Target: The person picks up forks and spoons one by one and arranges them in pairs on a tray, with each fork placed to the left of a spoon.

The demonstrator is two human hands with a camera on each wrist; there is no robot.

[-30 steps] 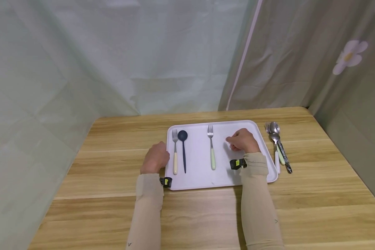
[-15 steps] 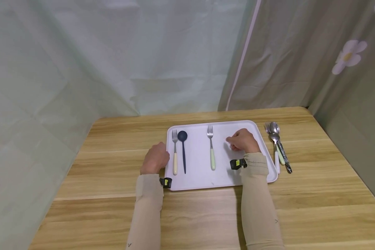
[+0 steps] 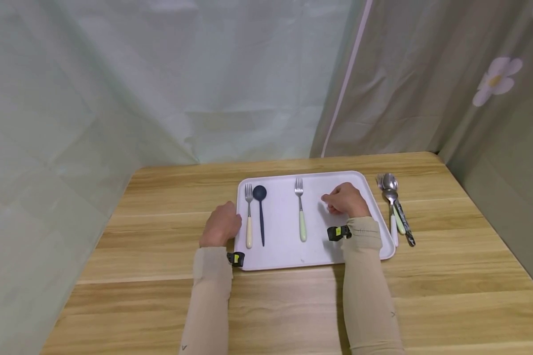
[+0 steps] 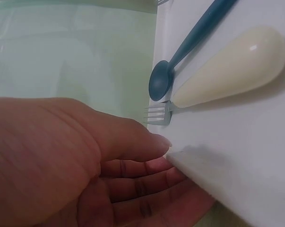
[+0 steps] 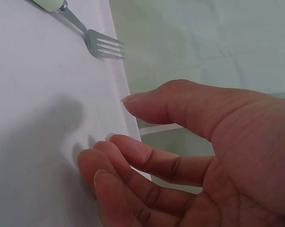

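My left hand (image 3: 221, 224) holds the left edge of a white rectangular tray (image 3: 280, 249); in the left wrist view the thumb is at the rim and the fingers go beneath it. Beside that hand, on the tray, lie a cream-handled fork (image 3: 248, 231) and a dark spoon (image 3: 259, 193), which looks blue-green up close (image 4: 160, 81). Farther right on the tray rests a fork with a pale green handle (image 3: 302, 224). Over the tray's right part hovers my right hand (image 3: 346, 198), its fingers loosely bent and nothing between thumb and fingers.
Right of the tray, on the wooden table (image 3: 448, 276), is an overlapping pile of cutlery with metal spoons (image 3: 389, 181), a fork partly covered, and white, green and black-patterned handles. Pale curtains (image 3: 257, 98) hang behind the table and along its sides.
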